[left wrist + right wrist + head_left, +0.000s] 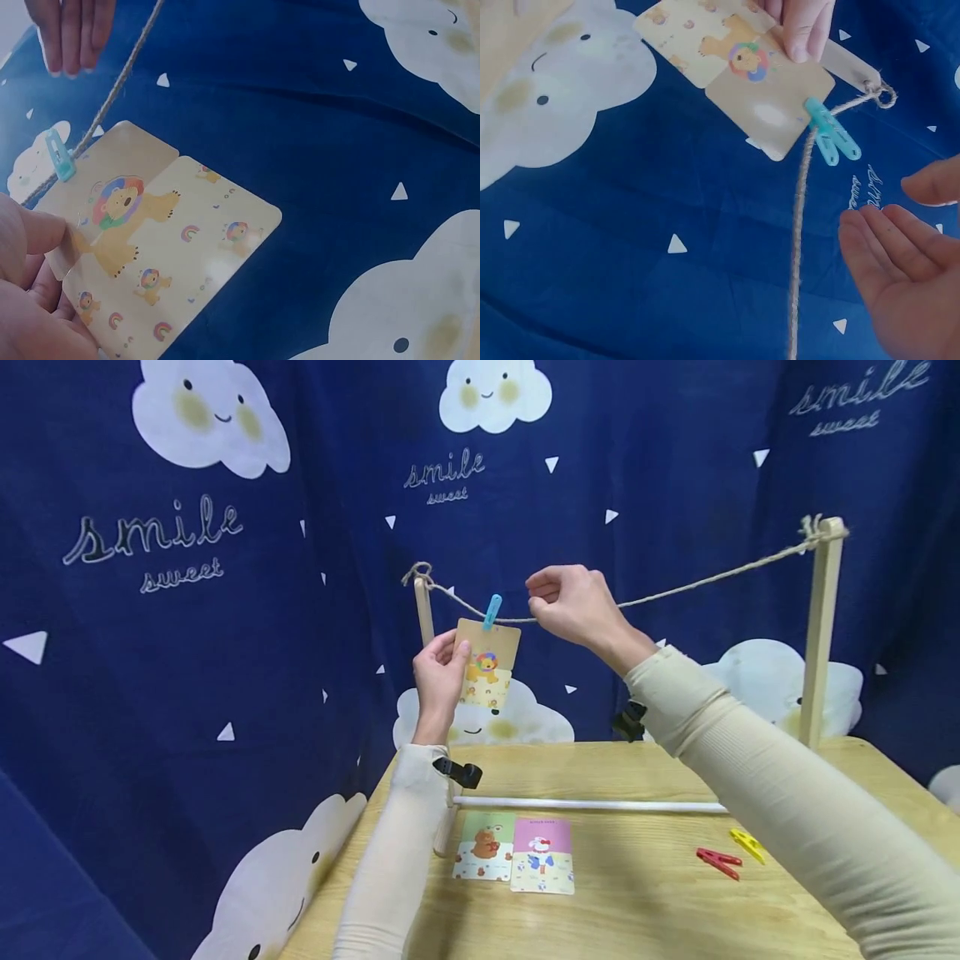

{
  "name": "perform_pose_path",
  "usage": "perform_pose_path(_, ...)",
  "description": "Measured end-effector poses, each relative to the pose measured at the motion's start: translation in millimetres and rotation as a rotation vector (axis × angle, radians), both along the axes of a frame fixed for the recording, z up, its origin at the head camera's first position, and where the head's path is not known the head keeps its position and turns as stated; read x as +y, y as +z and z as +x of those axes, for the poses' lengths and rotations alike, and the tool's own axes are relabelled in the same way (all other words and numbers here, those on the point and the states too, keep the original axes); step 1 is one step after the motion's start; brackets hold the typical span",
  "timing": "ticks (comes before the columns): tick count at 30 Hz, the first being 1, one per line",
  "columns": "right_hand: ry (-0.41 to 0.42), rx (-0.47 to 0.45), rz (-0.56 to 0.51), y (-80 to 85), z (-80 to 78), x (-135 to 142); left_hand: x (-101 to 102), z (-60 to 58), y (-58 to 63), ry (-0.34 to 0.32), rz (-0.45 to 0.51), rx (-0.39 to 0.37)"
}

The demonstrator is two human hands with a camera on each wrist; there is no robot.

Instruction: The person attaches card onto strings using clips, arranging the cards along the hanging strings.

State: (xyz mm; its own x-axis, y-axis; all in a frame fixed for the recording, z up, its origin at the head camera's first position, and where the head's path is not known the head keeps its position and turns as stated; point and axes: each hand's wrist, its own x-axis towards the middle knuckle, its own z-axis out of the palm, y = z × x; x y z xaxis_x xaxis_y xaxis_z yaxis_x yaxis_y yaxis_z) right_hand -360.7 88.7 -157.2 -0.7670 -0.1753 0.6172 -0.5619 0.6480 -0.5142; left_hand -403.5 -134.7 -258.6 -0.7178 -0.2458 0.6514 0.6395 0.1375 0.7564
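Observation:
A lion card (491, 647) hangs at the rope (712, 581), with a light blue clothespin (492, 612) clipped over its top edge. My left hand (439, 677) pinches the card's left edge, thumb on the printed face. In the right wrist view the clothespin (829, 131) straddles rope and card, its handles sticking out past the card. My right hand (577, 606) is apart from the clothespin, to its right and close by the rope. That hand (907, 255) holds nothing, its thumb and fingers spread from each other.
Wooden posts (821, 635) carry the rope's ends, and a white rod (592, 805) runs low between them. On the wooden table (622, 910) lie a green bear card (483, 847), a pink card (542, 856), a red clothespin (720, 862) and a yellow clothespin (747, 845). A blue curtain (525, 543) hangs behind.

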Motion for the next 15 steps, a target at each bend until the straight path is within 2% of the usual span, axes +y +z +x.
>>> perform_pose_path(7, -0.014, 0.032, 0.03, -11.6, 21.4, 23.4, 2.4, -1.1, -6.5, 0.024, -0.03, -0.008)
perform_pose_path(15, -0.036, 0.101, 0.08, -34.3, 45.4, 54.1, -1.4, -4.3, -16.9, 0.038, -0.068, -0.002)
